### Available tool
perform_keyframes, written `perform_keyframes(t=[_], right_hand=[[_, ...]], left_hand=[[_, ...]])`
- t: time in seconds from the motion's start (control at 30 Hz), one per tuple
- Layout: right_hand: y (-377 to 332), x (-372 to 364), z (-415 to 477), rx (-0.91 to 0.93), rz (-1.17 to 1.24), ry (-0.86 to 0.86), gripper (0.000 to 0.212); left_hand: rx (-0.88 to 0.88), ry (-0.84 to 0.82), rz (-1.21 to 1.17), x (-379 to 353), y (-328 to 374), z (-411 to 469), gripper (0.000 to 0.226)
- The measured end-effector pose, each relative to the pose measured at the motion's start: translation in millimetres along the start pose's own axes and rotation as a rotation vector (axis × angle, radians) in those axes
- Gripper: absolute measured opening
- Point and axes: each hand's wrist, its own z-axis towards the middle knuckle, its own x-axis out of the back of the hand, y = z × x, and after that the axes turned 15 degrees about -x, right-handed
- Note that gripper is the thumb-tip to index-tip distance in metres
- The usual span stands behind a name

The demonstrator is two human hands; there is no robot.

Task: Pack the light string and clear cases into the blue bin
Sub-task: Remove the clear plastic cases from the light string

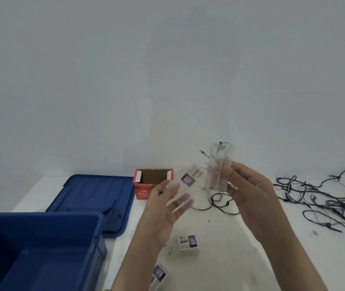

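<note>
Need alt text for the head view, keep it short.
Two hands hold clear cases above a white table: the left hand a labelled case, the right hand an upright case. Open blue bin lower left, tangled light string right.

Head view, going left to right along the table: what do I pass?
blue bin → blue lid → red cardboard box → labelled clear case in the left hand → clear case in the right hand → tangled light string. Loose labelled cases below the hands are left out.
</note>
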Motion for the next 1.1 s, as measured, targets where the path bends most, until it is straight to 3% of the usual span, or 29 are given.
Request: perform_keyframes(t=[0.1, 0.27, 0.43, 0.63, 0.73, 0.8, 1.1], right_hand=[[-3, 1, -1, -0.095, 0.078, -0.125, 0.037], [-5, 8, 1, -0.256, 0.036, -0.192, 0.064], [-7, 9, 0, -0.297, -0.092, -0.062, 0.028], [-7, 3, -7, -0.157, -0.283, 0.055, 0.024], [-4, 0, -11, -0.084, -0.357, 0.118, 0.019], [-1, -3, -13, -0.054, -0.385, 0.162, 0.019], [12, -16, -17, 0.118, -0.436, 0.301, 0.014]], left_hand=[[0.076, -0.014, -0.233, -5, 5, -2, 0.039], [0.072, -0.134, -0.256, -12, 9, -8, 0.035], [0.006, -0.189, -0.128, -12, 11, -13, 0.035], [-0.107, -0.322, 0.13, -11, 8, -17, 0.034], [-0.149, -0.41, 0.226, -14, 10, -20, 0.048], [-0.192, -0.408, 0.269, -18, 12, -21, 0.024], [-0.365, -0.286, 0.401, -30, -1, -31, 0.074]])
